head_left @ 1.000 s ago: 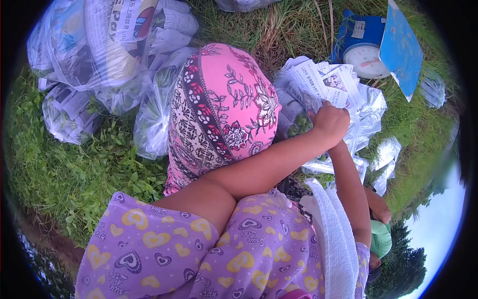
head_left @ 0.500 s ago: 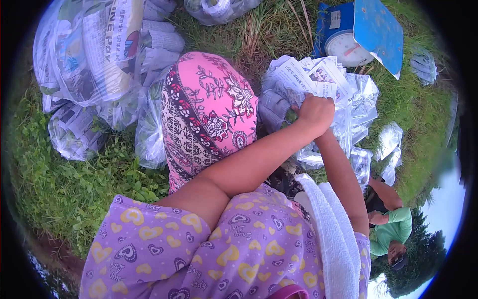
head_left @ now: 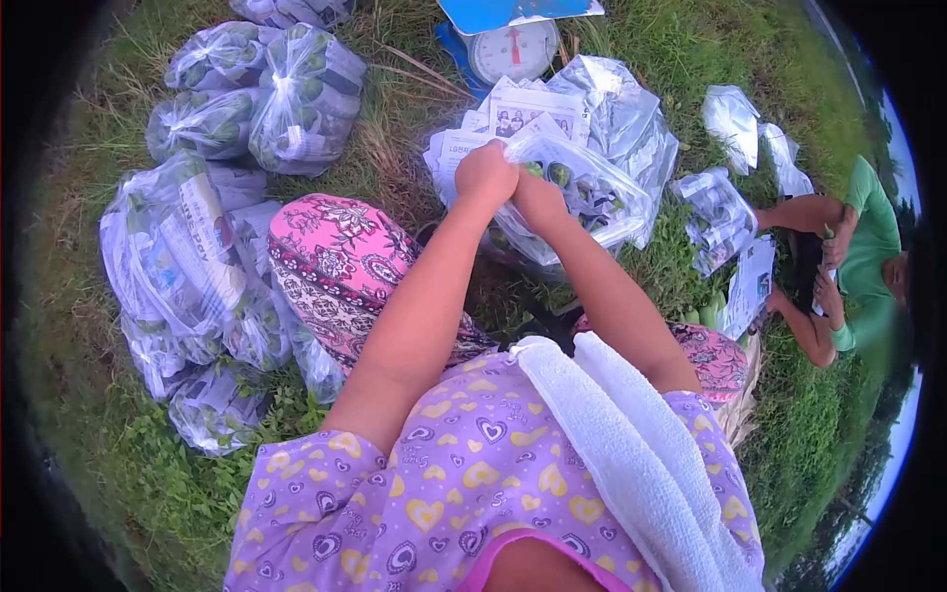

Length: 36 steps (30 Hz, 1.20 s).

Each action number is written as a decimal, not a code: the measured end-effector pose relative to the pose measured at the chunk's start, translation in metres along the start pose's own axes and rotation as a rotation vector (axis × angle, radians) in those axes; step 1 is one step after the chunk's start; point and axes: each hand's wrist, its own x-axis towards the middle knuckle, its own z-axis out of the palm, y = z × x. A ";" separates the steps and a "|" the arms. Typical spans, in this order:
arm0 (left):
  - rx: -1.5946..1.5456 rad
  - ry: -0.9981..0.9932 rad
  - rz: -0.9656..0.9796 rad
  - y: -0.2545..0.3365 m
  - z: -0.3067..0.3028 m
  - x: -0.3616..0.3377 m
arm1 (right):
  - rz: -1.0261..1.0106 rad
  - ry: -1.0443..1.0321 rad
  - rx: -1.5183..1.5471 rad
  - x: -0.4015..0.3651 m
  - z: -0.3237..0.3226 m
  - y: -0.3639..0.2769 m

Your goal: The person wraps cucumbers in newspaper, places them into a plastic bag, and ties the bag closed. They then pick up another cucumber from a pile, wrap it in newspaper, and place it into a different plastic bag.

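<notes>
Head view: left hand (head_left: 485, 178) and right hand (head_left: 540, 200), side by side, are closed on the rim of a clear plastic bag (head_left: 610, 240), which sits on the grass (head_left: 393, 183) in front of the dial scale (head_left: 514, 51), green produce (head_left: 559, 175) inside and newspaper sheets (head_left: 538, 111) just beyond the hands

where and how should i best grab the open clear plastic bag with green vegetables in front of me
Probably by the loose rim of the open clear plastic bag, from your near side and slightly above. Its mouth gapes upward, exposing the round green vegetables, and the thin film can be bunched between fingers. Your left hand and right hand meet there.
</notes>
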 end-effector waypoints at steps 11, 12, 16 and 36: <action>0.161 -0.012 0.019 -0.024 0.013 -0.004 | 0.710 0.501 0.559 -0.053 0.008 0.187; 0.152 -0.004 0.031 -0.032 0.018 0.000 | 0.671 0.410 0.670 -0.050 0.023 0.197; -0.245 -0.052 -0.031 -0.052 0.032 0.019 | 0.448 0.559 1.720 -0.057 0.047 0.189; -0.653 -0.114 -0.151 -0.003 0.003 -0.039 | 0.220 0.431 1.848 -0.123 -0.045 0.159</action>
